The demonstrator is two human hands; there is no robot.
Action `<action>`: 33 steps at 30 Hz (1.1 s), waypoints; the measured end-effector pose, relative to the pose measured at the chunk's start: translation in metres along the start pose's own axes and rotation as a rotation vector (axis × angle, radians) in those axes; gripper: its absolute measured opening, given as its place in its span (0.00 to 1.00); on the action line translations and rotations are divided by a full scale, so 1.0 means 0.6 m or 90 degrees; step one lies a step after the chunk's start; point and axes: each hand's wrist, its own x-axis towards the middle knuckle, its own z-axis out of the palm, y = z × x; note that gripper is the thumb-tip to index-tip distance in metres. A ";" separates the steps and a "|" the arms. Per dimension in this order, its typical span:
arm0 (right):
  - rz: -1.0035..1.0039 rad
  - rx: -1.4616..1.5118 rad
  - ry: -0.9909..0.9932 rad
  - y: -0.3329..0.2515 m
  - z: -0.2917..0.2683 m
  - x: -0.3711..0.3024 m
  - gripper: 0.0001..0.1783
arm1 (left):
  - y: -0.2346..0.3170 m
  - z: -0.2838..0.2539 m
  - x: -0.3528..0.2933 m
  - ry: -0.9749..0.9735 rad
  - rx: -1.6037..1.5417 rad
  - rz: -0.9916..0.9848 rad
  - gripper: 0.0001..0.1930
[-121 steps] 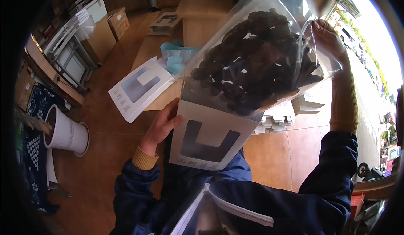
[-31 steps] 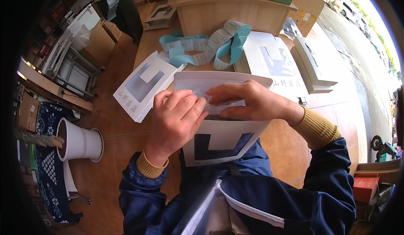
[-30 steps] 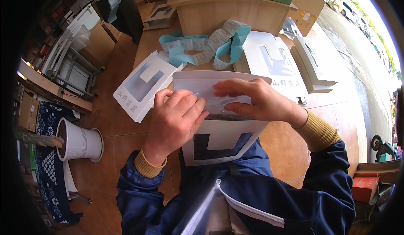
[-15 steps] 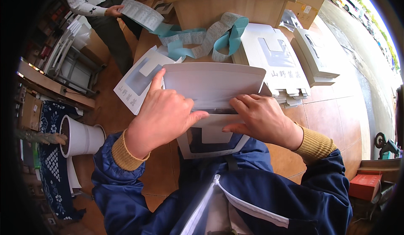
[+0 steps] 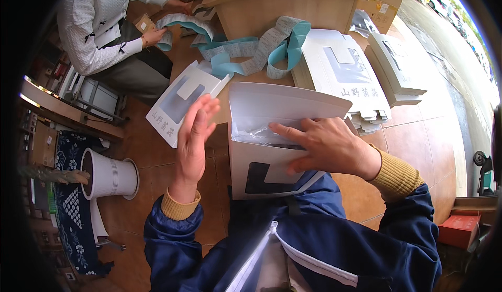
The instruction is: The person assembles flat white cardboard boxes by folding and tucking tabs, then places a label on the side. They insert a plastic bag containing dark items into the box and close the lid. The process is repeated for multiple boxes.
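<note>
A white cardboard box point(image 5: 241, 158) with a dark window stands on my lap, tilted, its lid flap point(image 5: 287, 101) raised. Clear plastic point(image 5: 253, 134) shows inside the mouth of the box. My right hand point(image 5: 329, 148) holds the box at its front rim, thumb against the front panel and fingers over the opening. Its index finger stretches across the plastic. Left of the box, my left hand point(image 5: 194, 143) is raised and apart from it, open, holding nothing, fingers pointing up. What lies beneath the plastic is hidden.
A flat windowed box point(image 5: 178, 101) lies at the table's left, a stack of similar ones point(image 5: 342, 70) at its right. Blue-backed label strips point(image 5: 246, 56) curl between them. A person point(image 5: 112, 36) sits far left, handling the strip. A white plant pot point(image 5: 110, 174) stands left.
My left hand has let go of the lid flap and moved down and away. The box has turned slightly, and more plastic shows. The other person has leaned in, with both hands now visible.
</note>
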 end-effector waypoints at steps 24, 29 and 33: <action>0.401 1.300 0.470 0.011 0.148 -0.035 0.28 | -0.019 -0.007 0.024 -0.142 -0.265 -0.293 0.28; 0.214 1.305 0.354 0.046 0.087 -0.029 0.29 | -0.032 -0.026 -0.006 -0.096 -0.313 -0.295 0.25; 0.288 1.151 0.321 0.042 0.083 -0.008 0.27 | -0.072 -0.023 0.026 -0.053 -0.359 -0.406 0.27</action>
